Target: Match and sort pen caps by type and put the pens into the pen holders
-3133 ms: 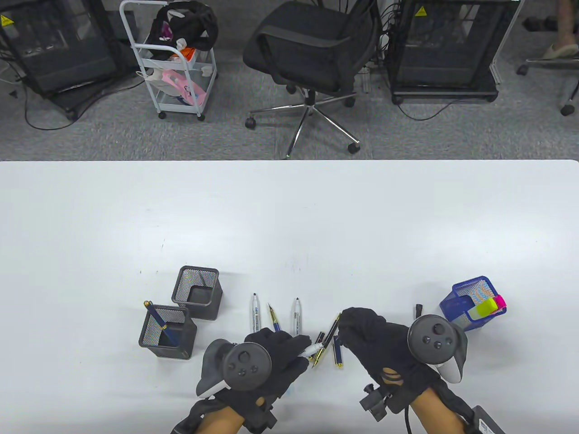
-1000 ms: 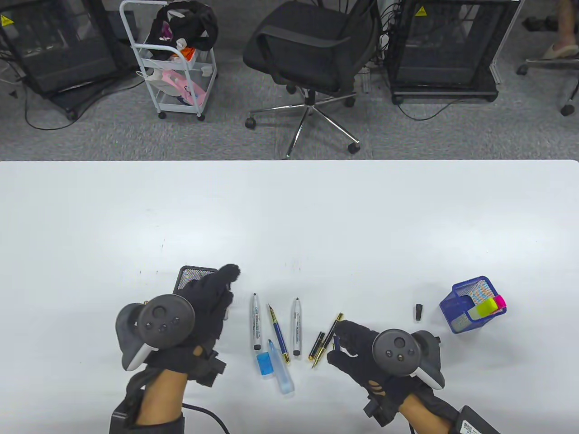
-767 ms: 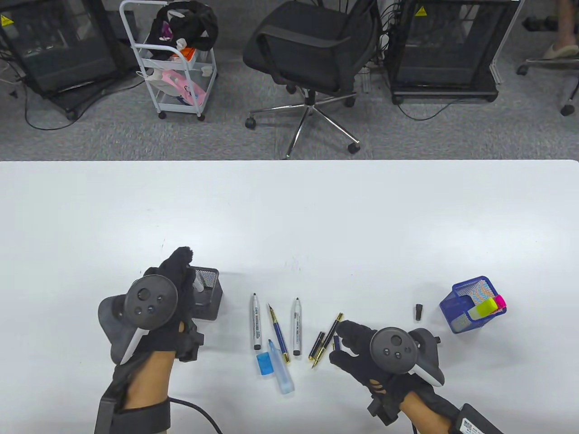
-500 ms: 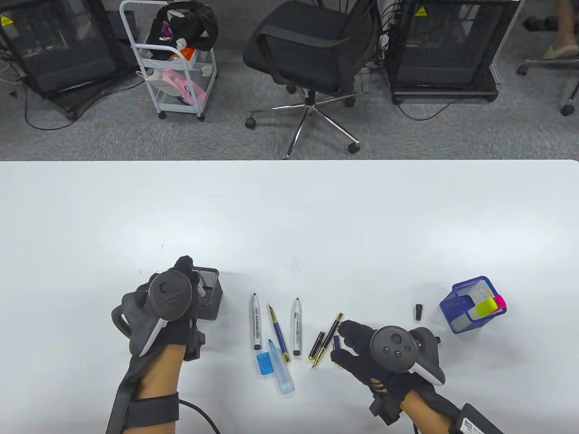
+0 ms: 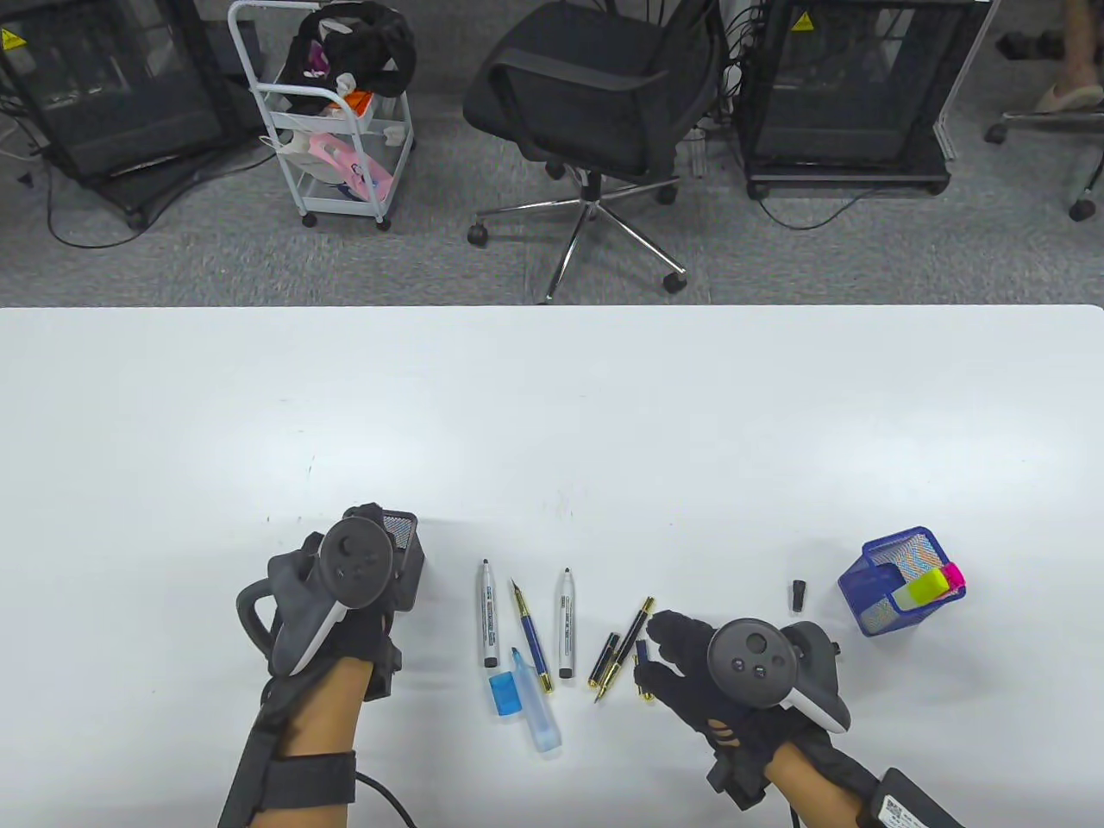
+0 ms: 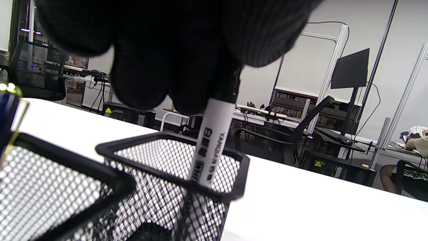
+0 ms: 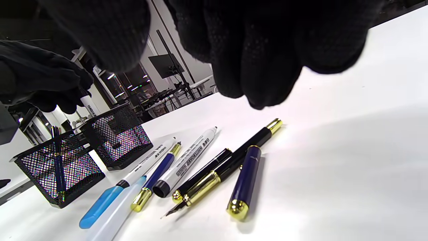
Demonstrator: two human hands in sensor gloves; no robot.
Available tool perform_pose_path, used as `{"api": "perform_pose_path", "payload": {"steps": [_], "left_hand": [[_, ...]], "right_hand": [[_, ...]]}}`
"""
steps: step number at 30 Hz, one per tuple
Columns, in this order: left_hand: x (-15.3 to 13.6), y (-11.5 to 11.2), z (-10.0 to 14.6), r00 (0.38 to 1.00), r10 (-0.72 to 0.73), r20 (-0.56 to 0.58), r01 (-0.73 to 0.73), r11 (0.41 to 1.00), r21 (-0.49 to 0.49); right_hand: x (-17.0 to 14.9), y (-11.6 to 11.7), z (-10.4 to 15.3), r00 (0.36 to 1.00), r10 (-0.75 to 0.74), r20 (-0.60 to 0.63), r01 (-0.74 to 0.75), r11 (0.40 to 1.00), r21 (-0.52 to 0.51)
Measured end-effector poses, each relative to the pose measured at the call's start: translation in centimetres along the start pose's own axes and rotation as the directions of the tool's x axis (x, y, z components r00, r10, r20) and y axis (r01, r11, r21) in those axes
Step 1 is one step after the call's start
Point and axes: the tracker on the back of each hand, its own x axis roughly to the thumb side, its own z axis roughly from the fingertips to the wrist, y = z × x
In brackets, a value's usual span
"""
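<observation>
Two black mesh pen holders stand near the table's front edge toward its left; the left hand [image 5: 362, 595] pinches a white marker [image 6: 210, 147] with its lower end inside the rear holder [image 6: 174, 187], beside the front holder [image 7: 57, 167]. The right hand [image 5: 690, 660] hovers, fingers [image 7: 264, 67] loosely bent and gripping nothing, just above a navy gold-tipped cap [image 7: 242, 182] lying beside a black fountain pen [image 7: 227, 170] near the front edge's middle.

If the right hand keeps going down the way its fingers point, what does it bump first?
Probably the dark blue pen cap with gold end, lying just under the right hand, though depth is unclear.
</observation>
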Motion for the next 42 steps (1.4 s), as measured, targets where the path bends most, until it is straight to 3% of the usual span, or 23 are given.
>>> {"api": "perform_pose_path", "payload": {"steps": [9,17,24,27,30,34,42], "left_hand": [[0.4,-1.0,0.0,0.997,-0.072,-0.003,0.071,0.995,-0.065],[0.9,0.4,0.2,0.997,-0.082,0.000,0.082,0.994,-0.073],[4.5,3.0,1.7,0.979,-0.172,0.106,0.167,0.984,0.055],[6.9,2.8,2.5,0.967,-0.180,0.182,0.175,0.984,0.043],[9.1,1.5,2.9,0.955,-0.177,0.240,0.184,0.983,-0.007],[11.0,-1.6,2.7,0.924,-0.285,0.257,0.315,0.945,-0.087],[11.5,-8.4,1.2,0.916,-0.367,0.162,0.401,0.859,-0.318]], "right_hand": [[-0.2,-0.1,-0.1,1.000,0.004,-0.010,-0.004,1.000,0.008],[-0.2,-0.2,-0.2,1.000,0.016,-0.017,-0.016,1.000,0.010],[-0.3,-0.2,-0.3,1.000,0.020,-0.021,-0.020,1.000,0.009],[-0.3,-0.3,-0.3,1.000,0.023,-0.021,-0.022,1.000,0.008],[-0.3,-0.3,-0.3,1.000,0.024,-0.019,-0.024,1.000,0.008],[-0.3,-0.4,-0.3,1.000,0.025,-0.017,-0.025,1.000,0.001],[-0.4,-0.8,-0.1,0.999,0.028,-0.020,-0.028,0.999,-0.015]]}}
